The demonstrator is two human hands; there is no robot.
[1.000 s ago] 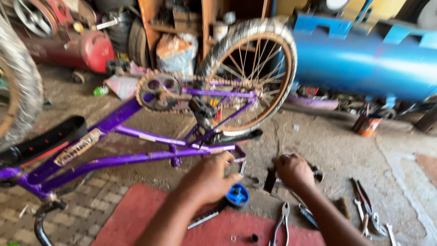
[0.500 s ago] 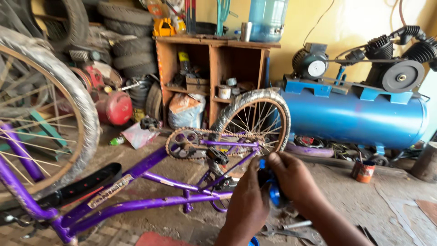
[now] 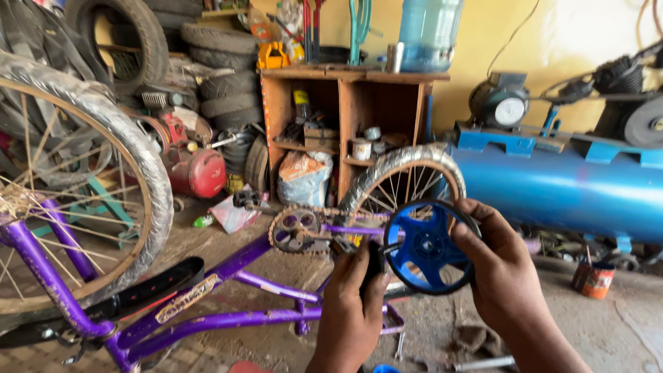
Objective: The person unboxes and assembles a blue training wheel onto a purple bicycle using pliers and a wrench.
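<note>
A small blue plastic wheel with a black tyre (image 3: 428, 246) is held up in front of me. My right hand (image 3: 501, 273) grips its right rim. My left hand (image 3: 352, 304) holds a dark part at the wheel's left side; what that part is I cannot tell. Behind the hands lies a purple bicycle frame (image 3: 228, 276), upside down, with its chainring (image 3: 295, 230) and a small spoked rear wheel (image 3: 400, 179) up in the air.
A large spoked wheel (image 3: 83, 193) fills the left. A wooden shelf (image 3: 345, 117) with tins stands behind, tyres (image 3: 200, 69) and a red tank (image 3: 200, 173) beside it. A blue air compressor tank (image 3: 559, 190) lies right, a small can (image 3: 595, 280) below it.
Both hands went down to the tools on the red mat, took up the blue wheel and raised it in front of me. My view has tilted upward.
</note>
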